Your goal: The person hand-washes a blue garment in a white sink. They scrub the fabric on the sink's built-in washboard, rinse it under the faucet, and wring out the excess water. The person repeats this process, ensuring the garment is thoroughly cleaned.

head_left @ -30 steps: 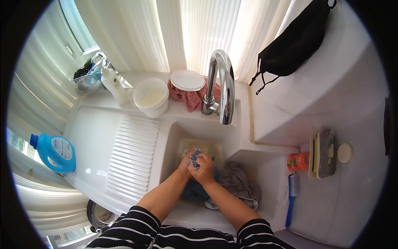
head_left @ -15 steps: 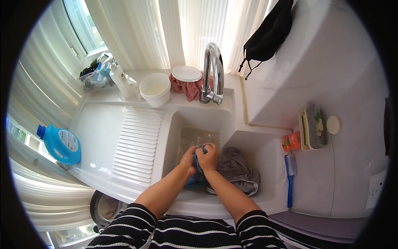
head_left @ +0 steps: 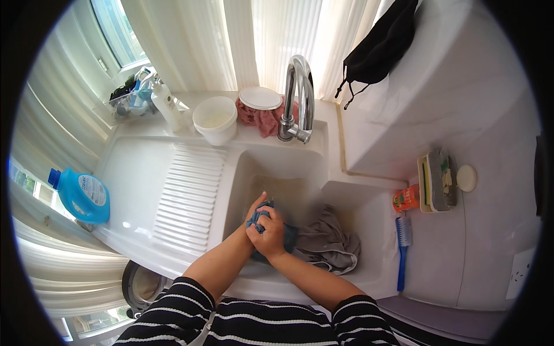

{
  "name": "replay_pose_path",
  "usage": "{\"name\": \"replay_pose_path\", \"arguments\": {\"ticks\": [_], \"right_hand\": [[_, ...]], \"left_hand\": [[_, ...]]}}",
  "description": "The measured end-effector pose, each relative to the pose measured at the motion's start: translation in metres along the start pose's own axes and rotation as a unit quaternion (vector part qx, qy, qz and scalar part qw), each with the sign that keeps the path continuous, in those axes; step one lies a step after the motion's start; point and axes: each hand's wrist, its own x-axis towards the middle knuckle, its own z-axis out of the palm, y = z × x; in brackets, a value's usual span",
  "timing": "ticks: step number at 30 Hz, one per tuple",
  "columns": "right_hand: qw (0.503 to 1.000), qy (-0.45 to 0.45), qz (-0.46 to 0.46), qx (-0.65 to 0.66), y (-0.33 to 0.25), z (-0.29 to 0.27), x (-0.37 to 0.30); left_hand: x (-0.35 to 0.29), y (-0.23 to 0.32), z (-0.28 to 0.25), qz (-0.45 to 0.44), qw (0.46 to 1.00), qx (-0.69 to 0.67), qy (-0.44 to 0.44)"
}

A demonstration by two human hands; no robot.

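Observation:
A wet blue cloth [head_left: 289, 237] is bunched between my hands, low over the sink basin. My right hand [head_left: 268, 235] has its fingers curled into a fist around the cloth and presses it against my left hand. Under the cloth is my left hand [head_left: 254, 206], holding it from below; one digit points up past the fabric, and the other fingers are mostly hidden. Part of the cloth hangs to the right of my right hand. Beside it, a grey garment [head_left: 329, 242] with a pale edge lies crumpled in the basin.
Above the sink [head_left: 242, 167] rises a chrome faucet [head_left: 299, 98]. A ribbed washboard [head_left: 189, 199], white tub [head_left: 216, 122] and blue detergent bottle [head_left: 81, 196] are to the left. On the right ledge are a blue brush [head_left: 403, 254], an orange container [head_left: 406, 199] and a soap box [head_left: 437, 181].
Both hands have shifted left with the blue cloth. My right hand has come over the left one, and one digit of the left hand now points up.

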Motion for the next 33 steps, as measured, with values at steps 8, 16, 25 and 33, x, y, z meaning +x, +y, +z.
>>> {"name": "replay_pose_path", "arguments": {"ticks": [8,16,25,33], "right_hand": [[0.967,-0.052,-0.003,-0.250,0.161,-0.027,0.069],[0.890,-0.237,-0.040,-0.389,0.148,-0.012,0.044],[0.782,-0.304,-0.080,-0.538,0.262,0.022,0.032],[0.857,-0.350,-0.016,-0.379,0.146,-0.035,0.058]], "left_hand": [[0.009,0.015,0.080,0.199,0.774,0.460,0.388],[0.065,0.012,-0.054,0.287,0.166,0.901,0.279],[0.099,0.035,-0.057,0.095,0.243,0.909,0.325],[0.051,0.012,-0.008,0.166,0.364,0.831,0.387]]}}
